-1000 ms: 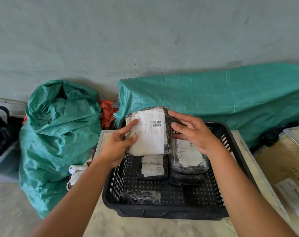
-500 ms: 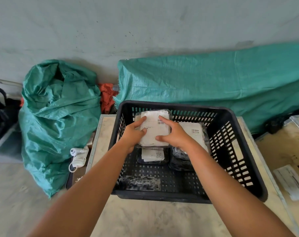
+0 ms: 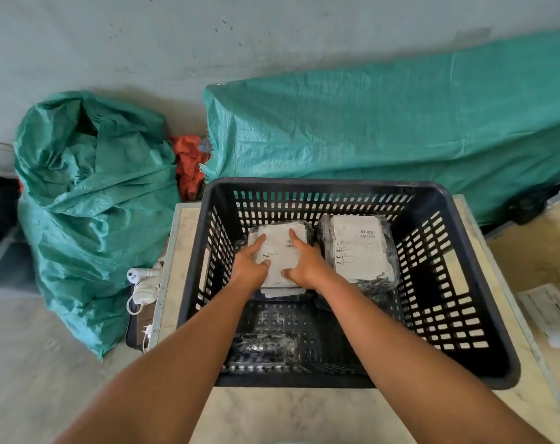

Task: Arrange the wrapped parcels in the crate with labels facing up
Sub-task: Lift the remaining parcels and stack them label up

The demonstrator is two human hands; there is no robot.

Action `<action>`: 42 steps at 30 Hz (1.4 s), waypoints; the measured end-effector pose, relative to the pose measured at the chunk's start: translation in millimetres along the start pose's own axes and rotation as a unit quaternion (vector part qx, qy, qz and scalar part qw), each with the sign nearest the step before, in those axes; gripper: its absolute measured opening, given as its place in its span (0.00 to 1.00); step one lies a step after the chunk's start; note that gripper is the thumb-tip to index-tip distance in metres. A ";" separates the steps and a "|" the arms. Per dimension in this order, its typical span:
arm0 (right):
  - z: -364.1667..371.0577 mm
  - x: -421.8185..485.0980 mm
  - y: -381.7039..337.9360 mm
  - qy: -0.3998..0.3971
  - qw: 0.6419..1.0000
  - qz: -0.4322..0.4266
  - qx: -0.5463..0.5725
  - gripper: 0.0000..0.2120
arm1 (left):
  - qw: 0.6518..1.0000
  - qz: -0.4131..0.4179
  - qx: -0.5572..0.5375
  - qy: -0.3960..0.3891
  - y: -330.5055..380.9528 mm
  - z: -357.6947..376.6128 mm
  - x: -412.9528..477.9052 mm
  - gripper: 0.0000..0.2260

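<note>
Black slatted crate (image 3: 458, 283) is sitting on a pale marbled surface (image 3: 291, 415). Both arms are reaching down into it from the near side.

Left hand (image 3: 250, 267) and right hand (image 3: 304, 264) are lying on the same wrapped parcel (image 3: 280, 251), in the far-left part of the crate floor. Its white label is facing up, with barcode print showing between the two hands. Left grip: fingers spread flat along the parcel's left edge, thumb on the label. Right grip: fingers spread flat over the label's right half, thumb on the near part. Neither hand is curling around the parcel; both are pressing flat on top of it. The edge of another white label is peeking out just under its near side, so it appears to be lying on another parcel.

Second parcel (image 3: 357, 248) is lying just beside it to the right, label up, clear wrap crinkling at its edges. Third parcel (image 3: 262, 347) is lying by the near wall, dark wrap only visible, no label showing.

Outside the crate: a green sack (image 3: 89, 203) is standing on the floor to the left, a green tarp (image 3: 384, 129) is stretching along the wall behind, and a paper sheet (image 3: 551, 312) is lying at far right.
</note>
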State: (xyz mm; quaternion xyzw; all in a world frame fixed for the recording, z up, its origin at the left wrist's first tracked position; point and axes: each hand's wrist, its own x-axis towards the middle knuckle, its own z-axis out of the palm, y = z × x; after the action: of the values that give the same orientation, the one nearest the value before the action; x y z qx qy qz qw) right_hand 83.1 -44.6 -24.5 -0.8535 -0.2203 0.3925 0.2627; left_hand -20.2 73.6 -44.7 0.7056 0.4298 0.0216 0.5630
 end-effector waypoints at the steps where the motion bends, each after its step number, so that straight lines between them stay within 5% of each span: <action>1: 1.6 2.9 2.2 -0.005 1.000 0.008 -0.006 0.51 | 1.000 0.004 0.020 -0.016 -2.2 2.2 2.0 0.31; 8: 8.5 7.5 8.5 0.050 0.998 0.035 -0.015 0.54 | 0.990 0.006 0.131 -0.050 -7.9 9.2 4.6 0.38; 17: 6.5 3.5 5.8 0.045 0.997 0.039 -0.047 0.53 | 0.988 0.026 0.140 -0.060 -13.3 5.1 8.7 0.37; 24: 11.3 -15.1 -2.7 0.050 0.992 0.028 -0.111 0.44 | 0.963 0.000 0.268 -0.038 12.8 -0.4 -4.0 0.37; 31: -13.2 -52.6 -0.3 0.044 0.998 -0.028 -0.034 0.45 | 0.952 0.151 0.264 -0.031 58.3 -55.0 -62.9 0.28; 35: -21.5 -79.0 11.8 0.009 0.999 -0.041 -0.023 0.40 | 0.950 0.141 0.264 -0.089 61.6 -80.7 -104.3 0.27; 42: 3.4 -106.2 27.7 -0.138 0.988 -0.048 0.049 0.35 | 0.852 0.132 0.447 -0.237 34.7 -82.3 -135.6 0.29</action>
State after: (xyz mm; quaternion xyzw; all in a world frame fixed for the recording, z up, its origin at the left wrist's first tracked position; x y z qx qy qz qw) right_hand 22.0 -126.7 15.3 -0.7654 -0.2757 0.5040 0.2901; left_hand -127.7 52.0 75.1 0.9147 0.1495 -0.2670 0.2639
